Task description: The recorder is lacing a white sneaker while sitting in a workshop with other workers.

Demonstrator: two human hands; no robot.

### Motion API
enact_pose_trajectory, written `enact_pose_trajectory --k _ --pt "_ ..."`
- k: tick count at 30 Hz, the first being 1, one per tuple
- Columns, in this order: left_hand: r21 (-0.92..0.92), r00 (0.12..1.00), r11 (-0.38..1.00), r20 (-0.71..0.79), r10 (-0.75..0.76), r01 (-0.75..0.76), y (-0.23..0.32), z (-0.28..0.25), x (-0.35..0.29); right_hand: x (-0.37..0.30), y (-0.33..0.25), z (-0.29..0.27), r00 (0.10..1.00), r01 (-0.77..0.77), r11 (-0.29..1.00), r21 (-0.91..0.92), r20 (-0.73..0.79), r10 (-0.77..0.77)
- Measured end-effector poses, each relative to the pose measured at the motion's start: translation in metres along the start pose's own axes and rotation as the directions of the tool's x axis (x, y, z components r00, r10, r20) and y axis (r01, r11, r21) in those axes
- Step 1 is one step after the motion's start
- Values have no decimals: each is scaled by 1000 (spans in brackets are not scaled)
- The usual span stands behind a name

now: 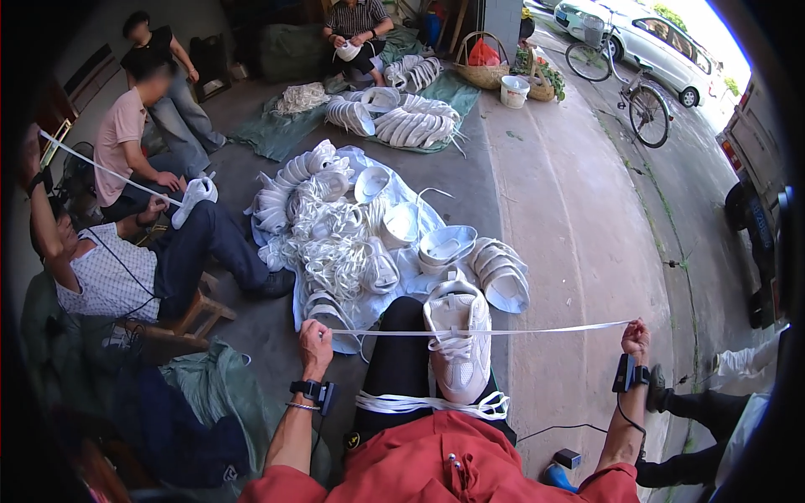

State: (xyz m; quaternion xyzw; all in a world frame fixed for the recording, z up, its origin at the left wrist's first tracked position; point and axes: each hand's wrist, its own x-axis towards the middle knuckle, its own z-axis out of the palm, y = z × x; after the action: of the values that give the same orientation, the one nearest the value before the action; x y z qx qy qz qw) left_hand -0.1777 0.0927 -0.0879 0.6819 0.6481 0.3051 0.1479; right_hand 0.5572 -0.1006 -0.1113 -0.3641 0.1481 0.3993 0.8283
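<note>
A white shoelace [553,332] is pulled out straight from side to side in front of me. Its left end is pinched in my left hand [316,348], and my right hand [636,338], far out to the right, grips the other end. Between them a white sneaker [459,369] rests on my lap, its toe toward my body. The lace crosses the sneaker's lacing area, where short crossed laces show; I cannot tell exactly how it passes through the eyelets. A bundle of white laces [402,403] lies over my thighs, by the sneaker's toe.
Beyond my knees a pale sheet [356,163] carries heaped laces [331,243] and stacked white shoes [499,272]. At left a seated co-worker [109,272] stretches a lace from a shoe [197,199]. Another person's legs [704,411] are close to my right arm.
</note>
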Motion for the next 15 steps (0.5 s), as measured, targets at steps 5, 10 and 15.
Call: enact_pose_trajectory --k 5,10,15 --pt "-76 971 970 -90 223 -230 110 8 -19 -34 89 14 994 -92 971 -220 45 105" --pt "-394 936 919 318 152 -16 158 37 -51 -115 188 63 924 -191 859 -475 209 321" --pt "-307 892 950 443 88 59 164 49 -50 -169 255 102 803 -57 773 -632 431 411"
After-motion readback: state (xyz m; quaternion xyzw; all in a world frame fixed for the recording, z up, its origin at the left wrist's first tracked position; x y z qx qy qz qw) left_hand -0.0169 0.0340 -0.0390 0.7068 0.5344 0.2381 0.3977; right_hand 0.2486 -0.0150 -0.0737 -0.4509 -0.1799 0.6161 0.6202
